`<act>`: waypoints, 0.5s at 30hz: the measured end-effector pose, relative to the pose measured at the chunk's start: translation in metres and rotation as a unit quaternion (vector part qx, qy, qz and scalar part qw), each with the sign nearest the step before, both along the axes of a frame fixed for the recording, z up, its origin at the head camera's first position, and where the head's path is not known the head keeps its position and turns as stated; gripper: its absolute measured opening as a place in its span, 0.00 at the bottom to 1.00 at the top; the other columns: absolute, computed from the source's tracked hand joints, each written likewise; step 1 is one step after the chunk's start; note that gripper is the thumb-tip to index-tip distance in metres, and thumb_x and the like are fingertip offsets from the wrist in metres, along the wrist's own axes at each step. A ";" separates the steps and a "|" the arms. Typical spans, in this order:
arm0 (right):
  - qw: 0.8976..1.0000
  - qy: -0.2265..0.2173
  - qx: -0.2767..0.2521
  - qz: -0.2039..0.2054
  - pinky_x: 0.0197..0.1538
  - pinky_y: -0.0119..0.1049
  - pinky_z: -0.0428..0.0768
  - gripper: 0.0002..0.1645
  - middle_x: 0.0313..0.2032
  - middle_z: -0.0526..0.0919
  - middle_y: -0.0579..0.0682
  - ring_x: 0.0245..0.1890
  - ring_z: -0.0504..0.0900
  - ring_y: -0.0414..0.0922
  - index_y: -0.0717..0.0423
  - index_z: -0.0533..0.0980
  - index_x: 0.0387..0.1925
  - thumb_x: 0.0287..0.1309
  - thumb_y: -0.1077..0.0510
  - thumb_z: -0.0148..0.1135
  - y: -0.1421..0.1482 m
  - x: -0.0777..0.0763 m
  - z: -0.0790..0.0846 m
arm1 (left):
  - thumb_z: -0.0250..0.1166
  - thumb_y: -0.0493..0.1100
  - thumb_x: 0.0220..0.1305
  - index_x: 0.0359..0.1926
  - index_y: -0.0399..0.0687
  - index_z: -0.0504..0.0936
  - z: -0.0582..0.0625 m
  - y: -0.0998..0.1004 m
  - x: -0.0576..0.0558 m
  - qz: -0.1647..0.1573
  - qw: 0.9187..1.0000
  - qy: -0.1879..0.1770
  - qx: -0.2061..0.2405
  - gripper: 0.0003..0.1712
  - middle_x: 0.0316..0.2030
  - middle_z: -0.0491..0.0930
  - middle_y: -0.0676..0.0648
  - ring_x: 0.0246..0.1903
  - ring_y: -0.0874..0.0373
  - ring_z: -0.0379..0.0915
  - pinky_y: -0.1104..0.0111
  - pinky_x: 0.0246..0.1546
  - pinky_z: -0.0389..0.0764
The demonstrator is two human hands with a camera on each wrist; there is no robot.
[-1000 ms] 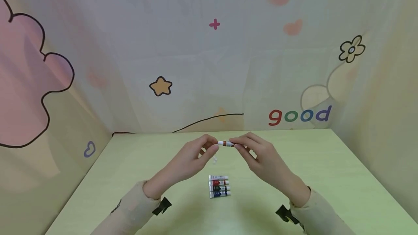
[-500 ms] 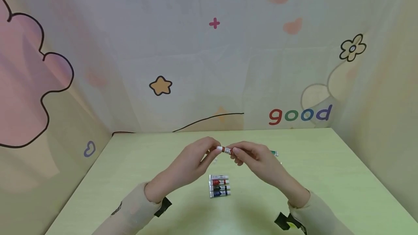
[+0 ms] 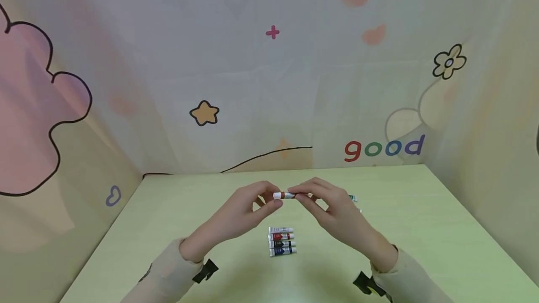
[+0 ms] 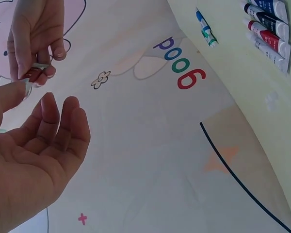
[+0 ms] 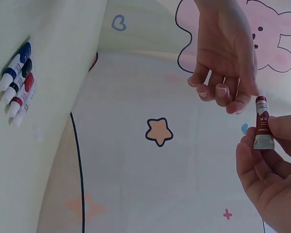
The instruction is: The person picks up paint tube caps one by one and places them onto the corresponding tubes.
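Observation:
My right hand (image 3: 332,200) pinches a small paint tube (image 5: 263,121) with a reddish-brown label between thumb and fingers, near its flat crimped end. The tube is level above the table in the head view, its white cap (image 3: 277,195) pointing left. My left hand (image 3: 252,205) is at that cap, its thumb tip right by it. In the left wrist view the left fingers (image 4: 48,109) are loosely bent and apart from the thumb. Below the hands, several paint tubes (image 3: 282,242) lie in a neat stack of rows: white, red, black and blue.
A green-ended tube (image 3: 353,198) lies behind the right hand; the left wrist view shows a blue part (image 4: 200,18) beside its green part. Small white bits (image 4: 271,101) lie on the pale green table (image 3: 202,265). A printed cloth (image 3: 236,69) rises behind the table.
Both hands have come slightly lower with the tube. The left thumb has parted from the index finger at the cap. A green-ended tube has come into sight behind the right hand.

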State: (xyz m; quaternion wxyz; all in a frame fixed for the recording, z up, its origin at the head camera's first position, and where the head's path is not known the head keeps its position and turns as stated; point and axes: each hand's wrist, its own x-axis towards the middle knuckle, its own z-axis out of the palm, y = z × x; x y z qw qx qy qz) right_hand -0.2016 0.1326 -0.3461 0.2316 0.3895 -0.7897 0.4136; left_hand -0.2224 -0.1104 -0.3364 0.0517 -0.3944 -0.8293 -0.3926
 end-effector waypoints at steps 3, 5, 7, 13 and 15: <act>1.000 0.028 0.006 0.000 0.38 0.30 0.80 0.18 0.44 0.83 0.39 0.37 0.79 0.35 0.50 0.83 0.51 0.62 0.69 0.66 -0.001 0.000 0.003 | 0.63 0.46 0.73 0.50 0.46 0.81 0.002 -0.002 0.002 -0.002 1.000 0.004 0.007 0.11 0.35 0.80 0.58 0.36 0.64 0.76 0.66 0.43 0.81; 0.999 0.044 0.007 -0.001 0.37 0.29 0.79 0.18 0.43 0.83 0.40 0.36 0.79 0.36 0.50 0.83 0.51 0.61 0.69 0.67 -0.001 0.000 0.003 | 0.63 0.47 0.73 0.49 0.46 0.81 0.004 -0.003 0.003 -0.001 1.000 0.007 0.011 0.11 0.35 0.80 0.58 0.36 0.64 0.77 0.66 0.43 0.81; 0.998 0.057 0.006 0.002 0.37 0.29 0.79 0.19 0.43 0.84 0.42 0.35 0.79 0.36 0.52 0.83 0.50 0.60 0.71 0.67 -0.002 0.000 0.003 | 0.62 0.47 0.73 0.47 0.48 0.81 0.004 -0.004 0.004 0.002 1.000 0.009 0.014 0.09 0.35 0.80 0.59 0.36 0.65 0.77 0.66 0.42 0.81; 1.000 0.023 -0.001 0.014 0.38 0.31 0.81 0.16 0.42 0.85 0.42 0.36 0.80 0.38 0.52 0.83 0.50 0.63 0.68 0.65 -0.004 -0.002 0.000 | 0.62 0.44 0.74 0.44 0.50 0.81 0.001 -0.007 0.006 0.006 0.999 0.034 0.019 0.05 0.36 0.81 0.59 0.37 0.65 0.77 0.66 0.43 0.81; 0.999 -0.037 -0.012 0.027 0.39 0.33 0.82 0.13 0.41 0.85 0.42 0.35 0.81 0.39 0.52 0.83 0.50 0.66 0.66 0.63 -0.004 -0.003 -0.002 | 0.62 0.43 0.74 0.44 0.49 0.81 -0.001 -0.008 0.007 0.007 0.998 0.059 0.016 0.05 0.37 0.81 0.58 0.37 0.65 0.77 0.67 0.43 0.81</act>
